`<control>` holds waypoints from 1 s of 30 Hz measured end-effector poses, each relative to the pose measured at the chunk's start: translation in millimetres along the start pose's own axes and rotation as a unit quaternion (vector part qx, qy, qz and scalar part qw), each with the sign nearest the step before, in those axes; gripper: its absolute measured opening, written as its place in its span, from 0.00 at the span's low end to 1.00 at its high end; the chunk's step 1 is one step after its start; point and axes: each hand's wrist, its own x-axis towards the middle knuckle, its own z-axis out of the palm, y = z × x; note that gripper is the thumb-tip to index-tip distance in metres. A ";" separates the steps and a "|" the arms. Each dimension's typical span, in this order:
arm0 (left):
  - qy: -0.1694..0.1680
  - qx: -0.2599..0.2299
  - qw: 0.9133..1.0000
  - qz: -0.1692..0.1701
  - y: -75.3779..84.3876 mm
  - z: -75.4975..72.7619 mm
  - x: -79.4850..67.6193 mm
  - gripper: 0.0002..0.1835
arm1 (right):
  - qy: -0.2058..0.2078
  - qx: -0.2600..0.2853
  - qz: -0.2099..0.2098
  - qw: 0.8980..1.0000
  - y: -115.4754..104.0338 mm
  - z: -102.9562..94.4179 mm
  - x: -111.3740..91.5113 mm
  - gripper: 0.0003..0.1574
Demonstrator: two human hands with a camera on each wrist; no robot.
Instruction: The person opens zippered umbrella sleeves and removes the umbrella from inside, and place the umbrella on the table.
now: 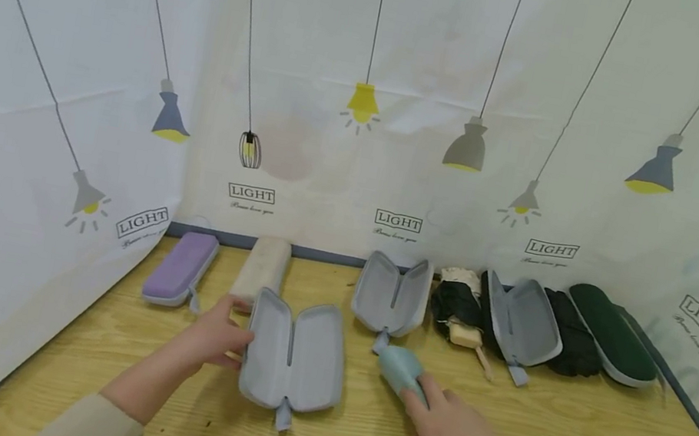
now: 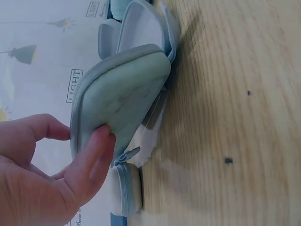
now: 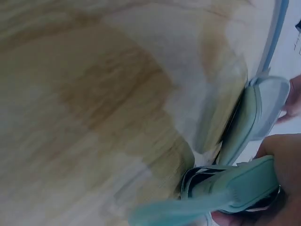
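Note:
My left hand (image 1: 216, 335) pinches the left rim of an unzipped zip case (image 1: 318, 364) with a grey lining, standing spread apart. The left wrist view shows the thumb against the pale green outer shell (image 2: 122, 92) of this case. To the right of the case, my right hand (image 1: 459, 434) grips what looks like a teal compact folded umbrella (image 1: 400, 371). In the right wrist view, dark folds and a blurred strap show on the umbrella (image 3: 251, 183). A gap separates the umbrella from the pinched case.
Behind stand a purple case (image 1: 180, 270), a beige case (image 1: 264, 265) and two spread-apart grey-lined cases (image 1: 390, 295). A black folded umbrella with a wooden handle (image 1: 465, 336) and a dark green case (image 1: 613, 334) lie right. A printed sheet (image 1: 326, 190) walls the table.

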 end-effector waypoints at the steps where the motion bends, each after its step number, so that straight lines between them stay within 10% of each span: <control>1: 0.004 -0.001 1.000 0.001 0.7 1.0 2.1 0.35 | 0.002 0.001 -0.010 1.000 -1.5 1.9 0.8 0.27; 8: 0.026 0.020 0.999 -0.009 9.1 11.5 16.2 0.34 | -0.091 0.047 -0.021 0.995 -9.0 8.8 8.0 0.36; 17: 0.006 0.047 0.999 0.007 15.4 23.1 27.8 0.34 | -0.216 0.192 -0.012 0.957 5.7 -1.9 8.2 0.53; 30: -0.016 0.039 0.999 0.005 12.3 35.1 40.4 0.30 | -0.227 0.222 -0.029 0.948 3.7 1.4 13.9 0.51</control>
